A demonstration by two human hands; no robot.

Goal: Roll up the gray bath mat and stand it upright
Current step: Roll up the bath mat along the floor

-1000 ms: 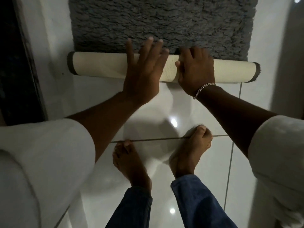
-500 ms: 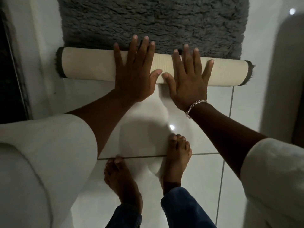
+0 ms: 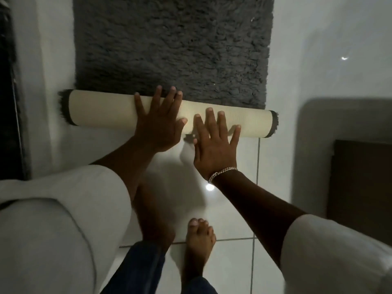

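The gray shaggy bath mat (image 3: pixel 171 45) lies flat on the white tiled floor, stretching away from me. Its near end is wound into a roll (image 3: pixel 101 110) that shows the cream ribbed backing, lying crosswise and slightly slanted, with gray fringe at both ends. My left hand (image 3: pixel 159 122) rests flat on the middle of the roll, fingers spread. My right hand (image 3: pixel 214 143), with a silver bracelet on the wrist, lies flat beside it, fingertips on the roll and palm over the tile just in front.
My bare feet (image 3: pixel 199 240) stand on the glossy tiles below the hands. A dark doorway or threshold (image 3: pixel 10 92) runs along the left edge. A dark brown panel (image 3: pixel 360 181) with a pale rounded surround sits at the right.
The roll has moved away from me over the mat and grown thicker. My right hand went from curled on the roll to flat with spread fingers. My feet stepped forward.
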